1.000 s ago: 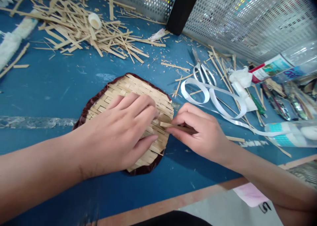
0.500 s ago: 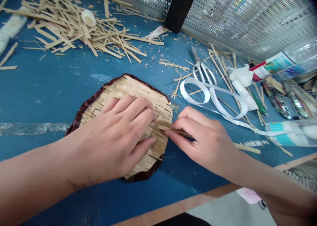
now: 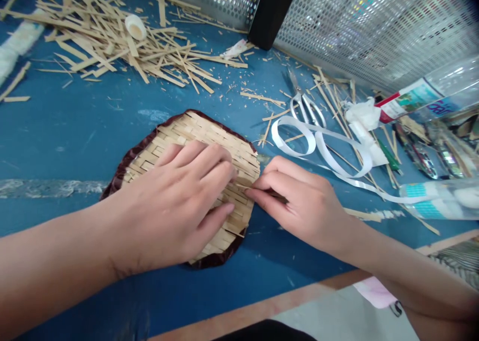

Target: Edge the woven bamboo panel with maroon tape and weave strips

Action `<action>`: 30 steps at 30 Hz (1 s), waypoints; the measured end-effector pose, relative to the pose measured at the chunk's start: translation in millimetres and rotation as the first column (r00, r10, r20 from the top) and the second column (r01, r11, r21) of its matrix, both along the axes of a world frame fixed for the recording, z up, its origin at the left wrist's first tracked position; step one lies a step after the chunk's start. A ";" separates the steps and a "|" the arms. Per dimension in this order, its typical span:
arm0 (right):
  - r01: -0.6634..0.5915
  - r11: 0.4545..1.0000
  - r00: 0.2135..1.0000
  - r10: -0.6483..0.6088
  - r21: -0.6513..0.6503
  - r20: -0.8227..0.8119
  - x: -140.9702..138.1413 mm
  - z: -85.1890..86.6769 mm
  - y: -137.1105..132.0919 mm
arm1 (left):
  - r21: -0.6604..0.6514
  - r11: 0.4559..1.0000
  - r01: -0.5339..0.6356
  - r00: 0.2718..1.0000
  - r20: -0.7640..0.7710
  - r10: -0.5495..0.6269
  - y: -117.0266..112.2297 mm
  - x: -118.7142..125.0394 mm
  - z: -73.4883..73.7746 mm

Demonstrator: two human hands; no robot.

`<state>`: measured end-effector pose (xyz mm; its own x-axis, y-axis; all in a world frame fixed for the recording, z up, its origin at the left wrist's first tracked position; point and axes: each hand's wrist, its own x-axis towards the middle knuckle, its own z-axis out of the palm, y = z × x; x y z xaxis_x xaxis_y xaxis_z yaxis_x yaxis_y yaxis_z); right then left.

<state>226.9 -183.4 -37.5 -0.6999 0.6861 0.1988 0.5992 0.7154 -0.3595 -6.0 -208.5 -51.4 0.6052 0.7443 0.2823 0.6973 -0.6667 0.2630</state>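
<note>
Bamboo mat point(image 3: 209, 124) near the counter's point(image 3: 262, 271) front edge — left hand point(image 3: 189, 194) spread loosely atop, right hand point(image 3: 299, 194) pinching a strip point(image 3: 242, 185), its tip newly tilted, seemingly lining up.

Craft workshop; scissors point(image 3: 300, 93), loose strips point(image 3: 101, 32)

Two hands point(image 3: 181, 196) point(image 3: 303, 201), one woven mat point(image 3: 235, 154)

Silver metal scissors point(image 3: 298, 92) lie right by a looped, flat white ribbon point(image 3: 325, 154); farther right, a clear plastic bottle point(image 3: 461, 82) (its label point(image 3: 413, 99) edged red) rests near a perforated silver panel point(image 3: 348, 37).
</note>
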 end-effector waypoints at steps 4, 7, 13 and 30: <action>-0.031 0.995 0.995 0.022 -0.092 -0.093 0.7 1.0 1.6 | 0.007 1.000 0.010 1.000 -0.003 -0.010 -0.2 -0.9 0.3; -0.033 0.998 0.999 0.032 -0.048 -0.021 2.1 3.5 -0.9 | 0.006 1.000 0.014 1.000 -0.004 -0.014 1.0 -0.6 0.8; -0.054 0.998 0.995 0.051 0.029 0.083 6.6 4.1 -4.2 | 0.010 1.000 0.019 1.000 -0.020 -0.018 1.6 -0.2 1.2; -0.088 0.976 0.996 0.091 -0.201 0.006 12.9 8.9 1.6 | -0.081 0.996 0.022 1.000 -0.003 -0.023 2.3 -3.8 12.2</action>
